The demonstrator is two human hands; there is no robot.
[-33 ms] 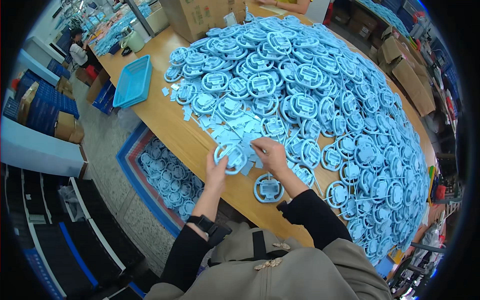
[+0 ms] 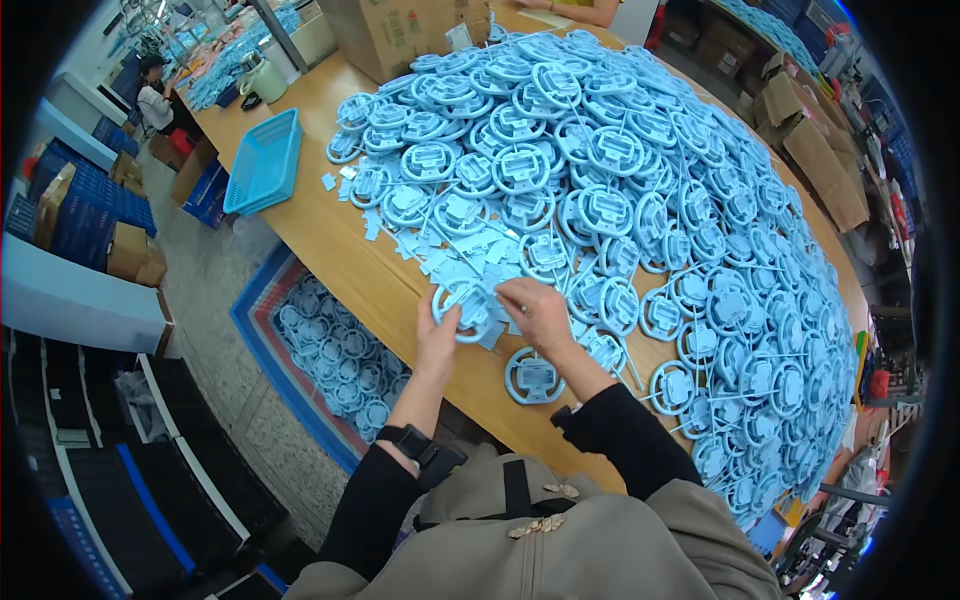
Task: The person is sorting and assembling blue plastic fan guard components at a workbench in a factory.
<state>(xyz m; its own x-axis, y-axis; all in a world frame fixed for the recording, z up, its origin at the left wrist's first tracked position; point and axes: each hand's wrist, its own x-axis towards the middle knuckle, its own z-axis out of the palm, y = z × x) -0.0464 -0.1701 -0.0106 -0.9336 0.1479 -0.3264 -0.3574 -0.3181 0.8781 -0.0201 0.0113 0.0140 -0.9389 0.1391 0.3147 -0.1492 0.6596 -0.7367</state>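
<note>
A factory workshop, it seems: identical blue parts [image 2: 521,168] heap the table [image 2: 345,265] beyond the right fingers [image 2: 514,291], cartons [image 2: 390,40] farther off.

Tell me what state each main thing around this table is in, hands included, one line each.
Left hand: gripping a blue ring-shaped part
Right hand: bent beside that part; contents unclear
Nearest loose ring: lying on the table
Ring pile: heaped
Flat pieces: scattered
Blue basket: upright, open-topped
Lower crate: open, holding more rings

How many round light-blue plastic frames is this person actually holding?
1: the round light-blue plastic frame in the left hand, beside the right hand. Another could be hidden beneath it.
</note>
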